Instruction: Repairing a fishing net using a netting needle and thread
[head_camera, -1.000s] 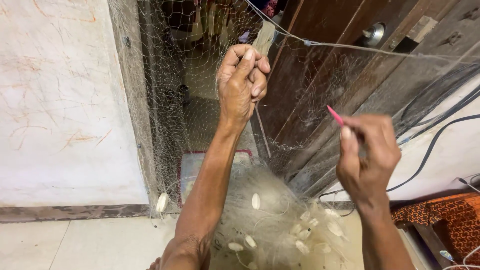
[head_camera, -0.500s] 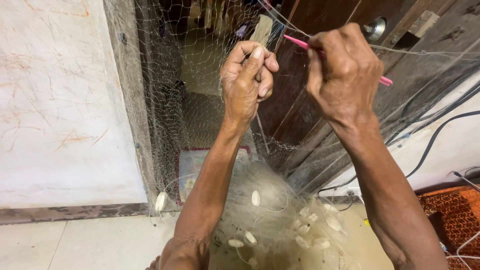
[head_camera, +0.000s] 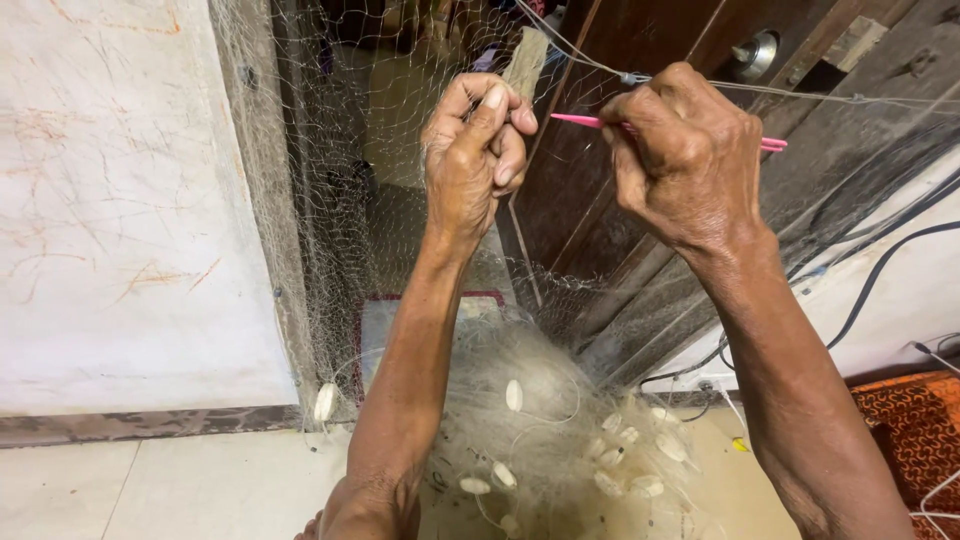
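A pale plastered wall (head_camera: 120, 200) stands at left, with the fishing net (head_camera: 330, 200) hung beside it. The left hand (head_camera: 475, 150) is closed, pinching mesh at head height. Just right, the right hand (head_camera: 685, 150) grips a pink netting needle (head_camera: 590, 121), its long axis level, tip toward the left hand. A second ago that hand was lower and well apart; white floats (head_camera: 560, 450) lie heaped below.
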